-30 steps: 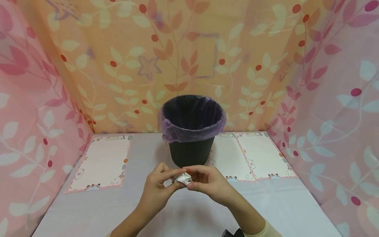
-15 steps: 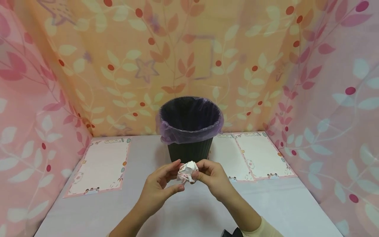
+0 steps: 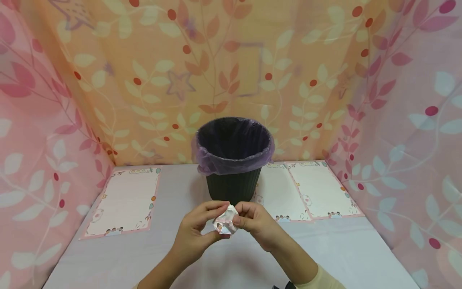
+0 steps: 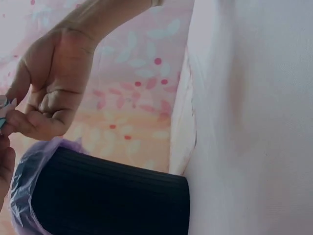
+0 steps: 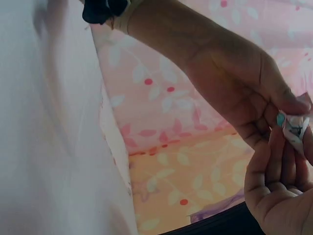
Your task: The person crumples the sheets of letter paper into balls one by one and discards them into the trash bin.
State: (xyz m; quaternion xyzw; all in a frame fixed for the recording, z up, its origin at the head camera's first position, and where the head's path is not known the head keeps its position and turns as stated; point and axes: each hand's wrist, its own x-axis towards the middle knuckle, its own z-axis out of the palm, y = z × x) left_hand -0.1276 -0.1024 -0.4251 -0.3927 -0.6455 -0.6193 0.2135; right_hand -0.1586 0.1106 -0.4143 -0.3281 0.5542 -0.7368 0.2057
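A small crumpled ball of paper (image 3: 225, 220), white with pink and coloured print, is held between two hands above the table's near half. My left hand (image 3: 196, 228) has its thumb below and its fingers above the ball, gripping its left side. On the other side, my right hand (image 3: 258, 224) pinches the ball with thumb and curled fingers. Part of the ball is covered by fingertips. In the right wrist view, the crumpled paper (image 5: 296, 129) shows among the fingers near the right edge.
Just beyond the hands stands a dark ribbed bin (image 3: 232, 186) with a purple liner (image 3: 236, 165) folded over its rim. One decorated paper sheet (image 3: 124, 200) lies at left. Two more, including the outer sheet (image 3: 321, 190), lie at right. Leaf-patterned curtains (image 3: 216, 60) enclose the table (image 3: 325, 257).
The paper ball has been turned between the fingers, showing its printed side now. Half a second ago the left fingers were spread wider beside it; now they close around it.
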